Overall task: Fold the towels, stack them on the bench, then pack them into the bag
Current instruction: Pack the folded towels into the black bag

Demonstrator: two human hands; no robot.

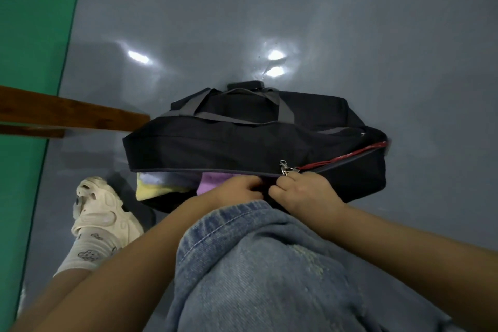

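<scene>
Looking down from the head cam, far left there's a green strip of floor next to the shiny grey floor, and the end of a brown wooden bench pokes in from the left edge, its tip stopping just short of the bag. Below that is a foot in a cream chunky sandal with a patterned white sock, planted just beside the bag's left corner. The dark navy duffel bag sits on the grey floor, long axis running left to right across the view, slightly tilted so the right end sits a bit lower in frame; the grey handles lie flopped over on the far side. Its top opening faces toward the person, and the left part is still gaping, so you can see the towels inside: a yellow towel at the left with something pale blue-white on top of it, and a purple towel next to it, nearer the middle. The left hand has its fingers curled in, pinching the near edge of the opening right over the purple towel. Just beside it, almost touching, the right hand is curled too, fingers gripping the bag's edge just below the silver zipper pull; can't tell whether it actually has the pull. To the right of the pull the zip looks closed, with a red strip running up to the bag's right end. A knee in blue jeans fills the bottom middle between both forearms.
</scene>
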